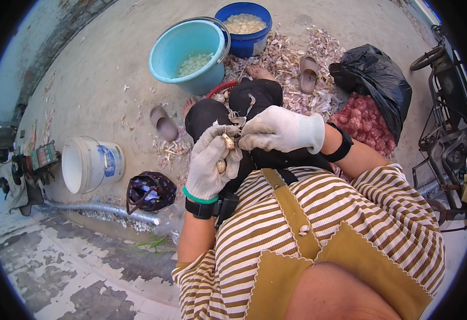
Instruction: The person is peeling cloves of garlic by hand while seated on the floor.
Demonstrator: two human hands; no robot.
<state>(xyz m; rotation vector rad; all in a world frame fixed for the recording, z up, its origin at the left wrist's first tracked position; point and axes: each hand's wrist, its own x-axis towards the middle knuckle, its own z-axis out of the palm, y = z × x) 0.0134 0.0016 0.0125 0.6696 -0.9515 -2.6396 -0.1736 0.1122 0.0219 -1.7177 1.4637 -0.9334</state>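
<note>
My left hand (213,160), in a white knit glove with a green cuff, holds several garlic cloves (228,142) in its palm and fingers. My right hand (275,128), gloved in white, meets it at the fingertips. Papery garlic skin (237,119) sticks up between the two hands; what the right fingertips pinch is partly hidden. Beyond my knees stands a light blue bucket (191,52) with peeled cloves (196,64) in water. A dark blue bucket (243,42) behind it holds more peeled cloves (244,24). Between my legs shows the rim of a red basket (220,89) with garlic inside.
Garlic peelings (285,52) cover the concrete floor ahead. To the right lie a red mesh sack of garlic bulbs (363,124) and a black plastic bag (377,76). A white bucket (93,164) lies tipped at left, near a patterned bag (152,191). Two slippers (308,74) lie apart.
</note>
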